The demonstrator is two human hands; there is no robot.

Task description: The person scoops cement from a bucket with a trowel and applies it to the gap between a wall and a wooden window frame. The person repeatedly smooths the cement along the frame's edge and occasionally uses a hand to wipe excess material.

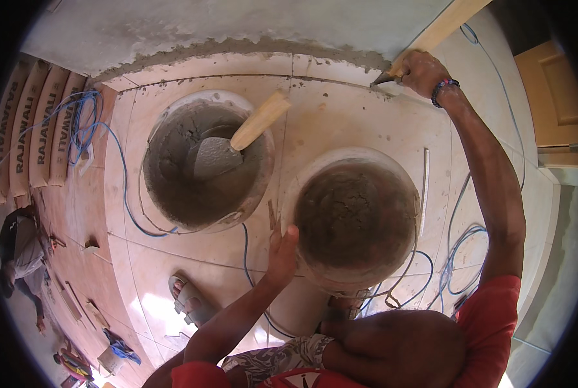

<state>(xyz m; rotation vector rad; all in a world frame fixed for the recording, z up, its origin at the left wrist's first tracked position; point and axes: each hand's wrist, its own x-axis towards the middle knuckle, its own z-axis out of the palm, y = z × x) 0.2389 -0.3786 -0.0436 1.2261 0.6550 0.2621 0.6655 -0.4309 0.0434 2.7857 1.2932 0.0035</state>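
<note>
My right hand [425, 74] is closed around a trowel, its dark pointed blade [384, 78] low against the wall beside a wooden board [454, 26]. Most of its handle is hidden by the fingers. My left hand [282, 252] is beside the rim of the right bucket [400, 160], which holds grey-brown mortar [353, 213]. A thin brown piece [272, 215] shows at its fingertips; what the hand grips is unclear. To the left, a second bucket [221, 98] contains wet mortar, with a wooden-handled tool [261, 121] leaning in it, its flat blade partly sunk.
A plastered wall [172, 32] with rough mortar along its base runs across the back. Stacked brown sacks [27, 129] and a coiled blue cable [85, 126] are at left. More cable [463, 252] lies right. Another person [27, 252] is at far left, near scattered tools.
</note>
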